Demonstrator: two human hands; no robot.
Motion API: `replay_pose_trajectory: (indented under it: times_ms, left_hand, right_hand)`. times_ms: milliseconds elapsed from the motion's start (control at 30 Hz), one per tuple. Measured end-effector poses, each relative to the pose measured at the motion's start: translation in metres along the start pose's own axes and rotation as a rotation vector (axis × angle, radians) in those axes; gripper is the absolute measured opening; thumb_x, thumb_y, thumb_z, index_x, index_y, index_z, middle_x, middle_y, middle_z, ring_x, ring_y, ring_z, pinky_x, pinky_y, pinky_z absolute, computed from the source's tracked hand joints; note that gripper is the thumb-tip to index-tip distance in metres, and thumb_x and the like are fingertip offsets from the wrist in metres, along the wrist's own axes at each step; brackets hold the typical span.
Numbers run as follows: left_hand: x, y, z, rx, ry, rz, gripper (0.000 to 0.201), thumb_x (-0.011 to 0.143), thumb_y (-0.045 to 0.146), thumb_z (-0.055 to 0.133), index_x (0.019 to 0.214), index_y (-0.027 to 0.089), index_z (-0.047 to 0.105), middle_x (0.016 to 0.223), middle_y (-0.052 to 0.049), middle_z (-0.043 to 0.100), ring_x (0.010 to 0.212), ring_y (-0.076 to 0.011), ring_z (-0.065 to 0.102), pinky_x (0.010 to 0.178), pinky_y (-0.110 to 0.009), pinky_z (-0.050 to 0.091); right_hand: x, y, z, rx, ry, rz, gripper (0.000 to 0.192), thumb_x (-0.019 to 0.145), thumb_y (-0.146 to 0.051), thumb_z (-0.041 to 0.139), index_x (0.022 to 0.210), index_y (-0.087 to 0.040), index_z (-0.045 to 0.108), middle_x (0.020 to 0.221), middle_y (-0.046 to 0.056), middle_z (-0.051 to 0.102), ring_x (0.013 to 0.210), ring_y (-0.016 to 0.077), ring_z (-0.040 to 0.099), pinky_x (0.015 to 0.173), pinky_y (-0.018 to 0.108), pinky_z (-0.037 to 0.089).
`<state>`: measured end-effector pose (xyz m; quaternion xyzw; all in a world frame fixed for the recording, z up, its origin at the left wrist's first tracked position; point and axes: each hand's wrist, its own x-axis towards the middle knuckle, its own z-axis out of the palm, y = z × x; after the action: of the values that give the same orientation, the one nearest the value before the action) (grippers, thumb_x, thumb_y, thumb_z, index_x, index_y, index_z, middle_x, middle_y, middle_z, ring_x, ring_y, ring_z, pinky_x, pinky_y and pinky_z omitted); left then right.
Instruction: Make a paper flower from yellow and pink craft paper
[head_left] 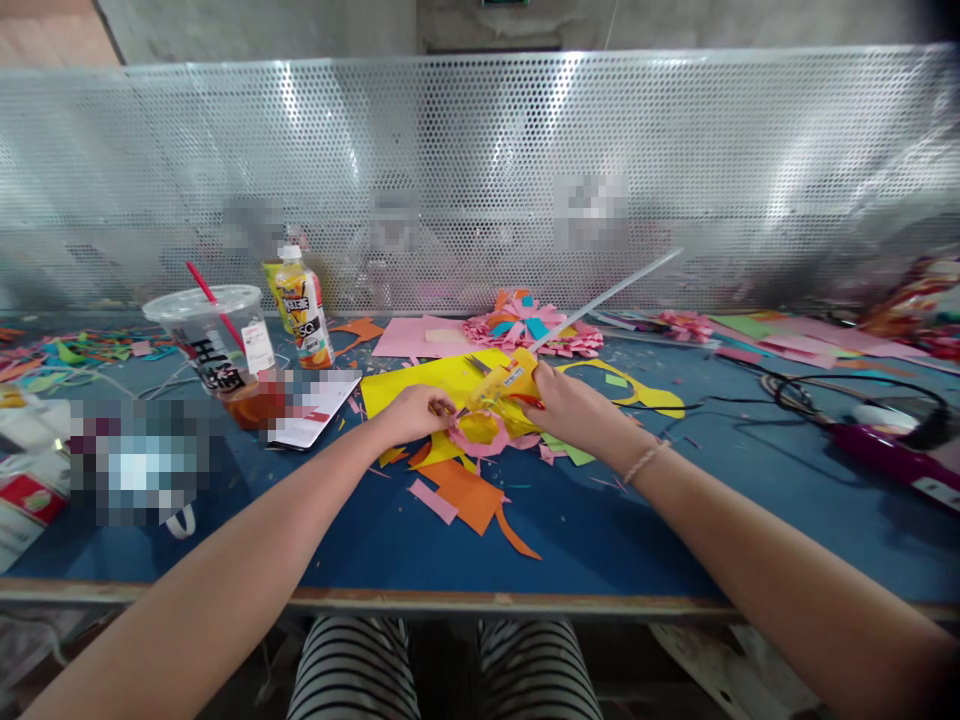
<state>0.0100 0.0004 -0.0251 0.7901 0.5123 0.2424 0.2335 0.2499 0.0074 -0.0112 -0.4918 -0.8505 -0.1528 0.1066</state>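
Note:
My right hand (568, 405) is wrapped round a yellow hot glue gun (504, 382), its nozzle aimed down and left. A long translucent glue stick (609, 297) juts from the gun's back end, up to the right. Between the pinched fingers of my left hand (415, 413) is the edge of a pink paper ring (493, 447), close to the nozzle. Yellow paper (390, 385) lies under and behind both hands. Scissors (475, 363) rest on that paper, partly hidden by the gun. Orange paper pieces (469, 497) lie just in front.
A plastic cup with a straw (206, 340), a juice bottle (301, 310) and a white booklet (319, 410) stand or lie on the left. Pink fringed paper (577, 340) sits behind. A purple tool (885, 462) with a black cord is at right. A perforated metal screen (465, 140) closes the back.

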Motion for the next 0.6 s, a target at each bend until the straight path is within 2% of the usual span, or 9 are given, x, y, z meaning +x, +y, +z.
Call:
replay_pose_trajectory:
  times_ms: [200,333,467,533,600]
  left_hand:
    - [-0.001,0.004,0.000,0.004,0.016,-0.020,0.024,0.064,0.024,0.056,0.083,0.014,0.068,0.077,-0.004,0.067,0.070,-0.0148,0.061,0.064,-0.024,0.045]
    - [-0.002,0.005,0.000,0.008,0.015,-0.032,0.024,0.063,0.022,0.056,0.082,0.013,0.068,0.076,-0.005,0.067,0.070,-0.0151,0.061,0.063,-0.023,0.046]
    - [-0.002,0.004,-0.002,0.046,0.045,-0.057,0.025,0.063,0.024,0.057,0.082,0.013,0.067,0.076,-0.005,0.068,0.068,-0.0150,0.061,0.063,-0.023,0.046]
    - [-0.001,0.003,-0.003,0.072,0.068,-0.050,0.025,0.064,0.027,0.057,0.083,0.013,0.067,0.076,-0.005,0.068,0.069,-0.0155,0.062,0.064,-0.024,0.047]
    - [-0.002,0.002,-0.003,0.086,0.093,-0.035,0.025,0.064,0.028,0.057,0.083,0.014,0.066,0.078,-0.006,0.068,0.071,-0.0160,0.062,0.065,-0.025,0.047]
  right_hand:
    - [0.002,0.001,0.001,-0.018,0.060,0.050,0.040,0.083,-0.040,0.038,0.105,-0.007,0.045,0.090,0.017,0.059,0.072,0.0231,0.059,0.059,0.029,0.039]
    - [0.003,0.010,-0.011,0.082,0.111,0.197,0.042,0.077,-0.047,0.047,0.098,-0.011,0.048,0.085,0.014,0.060,0.072,0.0238,0.058,0.057,0.029,0.040]
    - [0.002,0.040,-0.026,0.160,0.230,0.359,0.052,0.072,-0.051,0.052,0.100,-0.008,0.048,0.090,0.017,0.059,0.080,0.0249,0.057,0.062,0.030,0.040]
    - [0.000,0.063,-0.032,0.174,0.297,0.458,0.058,0.073,-0.056,0.049,0.101,-0.006,0.048,0.094,0.020,0.058,0.085,0.0257,0.056,0.065,0.031,0.038]
    - [-0.004,0.091,-0.034,0.176,0.326,0.571,0.060,0.068,-0.057,0.054,0.099,-0.007,0.050,0.095,0.019,0.058,0.085,0.0247,0.054,0.065,0.030,0.038]
